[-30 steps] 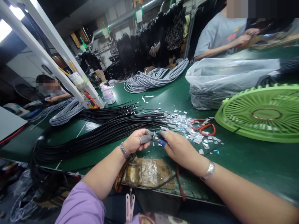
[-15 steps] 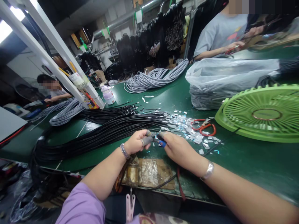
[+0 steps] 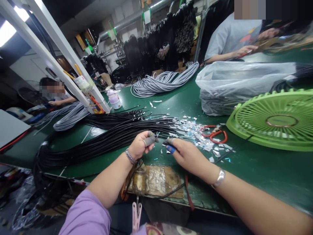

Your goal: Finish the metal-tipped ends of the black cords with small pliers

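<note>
My left hand (image 3: 143, 143) wears grey finger covers and pinches the end of a black cable. Thin light and blue wires (image 3: 157, 133) stick out past its fingertips. Just to the right, apart from it, my right hand (image 3: 182, 150) has its thumb and forefinger pressed together, with grey and blue covers on them. Whatever lies between those fingers is too small to make out. Behind both hands a thick bundle of black cables (image 3: 110, 140) stretches across the green table, its cut ends pointing right. Scraps of silvery foil (image 3: 195, 133) lie beside the ends.
Red-handled scissors or pliers (image 3: 218, 136) rest among the scraps. A green fan (image 3: 276, 120) and a clear plastic bag (image 3: 234, 88) stand at right. Coiled grey cable (image 3: 161, 83) and a lilac bottle (image 3: 113, 99) are farther back. Two people work across the table.
My hands have come apart: the left has drawn slightly left and up with the cable end, while the right stays near its place. The wires at the cable's tip now show.
</note>
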{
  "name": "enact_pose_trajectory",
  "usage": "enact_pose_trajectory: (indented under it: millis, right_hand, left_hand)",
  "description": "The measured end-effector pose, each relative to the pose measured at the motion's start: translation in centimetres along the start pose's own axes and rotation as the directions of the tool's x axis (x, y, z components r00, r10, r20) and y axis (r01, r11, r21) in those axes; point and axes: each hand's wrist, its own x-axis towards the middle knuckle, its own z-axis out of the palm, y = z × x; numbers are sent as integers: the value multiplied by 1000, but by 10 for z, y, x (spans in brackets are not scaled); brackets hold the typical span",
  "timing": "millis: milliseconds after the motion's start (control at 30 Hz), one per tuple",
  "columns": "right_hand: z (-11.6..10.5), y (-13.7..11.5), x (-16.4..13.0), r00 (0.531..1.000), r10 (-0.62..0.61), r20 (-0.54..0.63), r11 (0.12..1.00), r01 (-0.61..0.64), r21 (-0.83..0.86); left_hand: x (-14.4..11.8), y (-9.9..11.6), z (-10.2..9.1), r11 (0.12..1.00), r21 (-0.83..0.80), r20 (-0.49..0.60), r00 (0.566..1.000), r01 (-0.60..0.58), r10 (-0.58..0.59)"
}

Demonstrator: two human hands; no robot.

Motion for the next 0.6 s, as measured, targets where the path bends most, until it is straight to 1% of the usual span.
enact_pose_trajectory:
  millis: [33,67,133,200,267,433,533,600]
  right_hand:
    - [-1,0,2,998,66,18,990,-68,125]
    - [-2,-1,3,990,132,54,956,-142,259]
    - [-3,-3,6,960,239,144,829,-279,485]
    - [-4,-6,8,930,304,208,711,-367,600]
    - [-3,-7,9,912,337,233,659,-406,633]
    - [1,-7,9,905,369,214,645,-415,642]
    - [1,-7,8,897,378,230,617,-429,659]
    - [1,-7,8,891,385,241,598,-440,670]
  left_hand:
    - [0,0,1,999,33,18,1000,2,-3]
    - [-1,0,2,998,67,39,999,4,-6]
    - [-2,0,4,992,126,69,998,0,-9]
    - [-4,-1,6,985,172,83,996,-7,-7]
    - [-4,-2,6,978,207,96,995,-20,0]
    - [-3,-6,4,963,257,145,989,-78,41]
    - [-4,-7,3,950,294,157,986,-101,56]
    - [-5,-6,3,921,356,167,980,-159,104]
